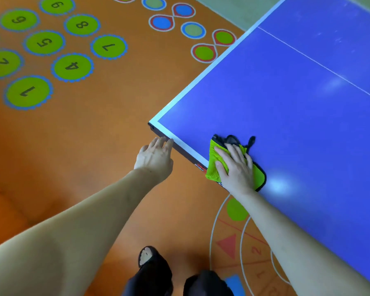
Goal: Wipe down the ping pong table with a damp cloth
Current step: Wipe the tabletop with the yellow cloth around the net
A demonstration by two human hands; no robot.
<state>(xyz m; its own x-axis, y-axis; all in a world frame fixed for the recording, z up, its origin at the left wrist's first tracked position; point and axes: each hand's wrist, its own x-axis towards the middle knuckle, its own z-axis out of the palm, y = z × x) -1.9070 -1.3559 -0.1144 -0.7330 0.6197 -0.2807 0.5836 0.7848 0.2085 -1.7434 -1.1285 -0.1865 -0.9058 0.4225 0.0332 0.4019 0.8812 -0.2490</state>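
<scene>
Now logged: cloth (217, 165), green with dark trim, lay flat on table (286, 99) near its corner, overhanging the near edge | right hand (236, 167) pressed on cloth, fingers straight and spread | left hand (154, 157) relaxed, fingertips touching table edge by corner | floor (94, 146) orange with numbered green circles.

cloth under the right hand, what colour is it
Bright green cloth with dark edging, seen in the head view.

Bare forearms, dark trousers (203, 283), black open-toed sandal (153, 260).
</scene>
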